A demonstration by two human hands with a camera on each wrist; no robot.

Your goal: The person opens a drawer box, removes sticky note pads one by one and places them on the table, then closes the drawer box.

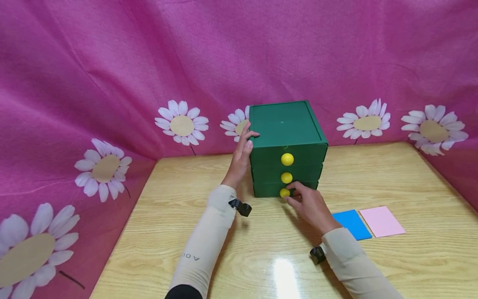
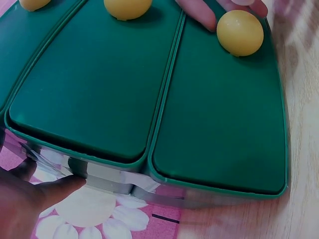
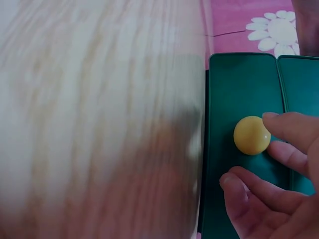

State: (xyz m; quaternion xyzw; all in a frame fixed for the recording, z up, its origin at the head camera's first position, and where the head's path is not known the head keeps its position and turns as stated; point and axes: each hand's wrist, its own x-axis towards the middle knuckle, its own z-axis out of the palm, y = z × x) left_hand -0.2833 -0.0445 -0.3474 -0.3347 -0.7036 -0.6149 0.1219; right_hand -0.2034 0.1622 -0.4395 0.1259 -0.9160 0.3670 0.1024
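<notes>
Green three-drawer box (image 1: 274, 151), head view: standing on wooden table (image 1: 168, 207). Left hand (image 1: 239, 162): lying spread against box's left side. Right hand (image 1: 308, 205): bending loosely at lowest yellow knob (image 1: 284, 192). Left wrist view: left fingers (image 2: 57, 191) lying apart along box's side. Right wrist view: fingertips (image 3: 279, 124) touching knob's edge, thumb (image 3: 234, 194) standing clear below.

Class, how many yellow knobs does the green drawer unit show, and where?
3, down the front of the green drawer unit: top knob, middle knob, and bottom knob, slightly overlapped by the right hand.

Green drawer box (image 1: 282, 124), yellow knobs (image 1: 287, 159), daisy-patterned magenta cloth (image 1: 239, 54)
</notes>
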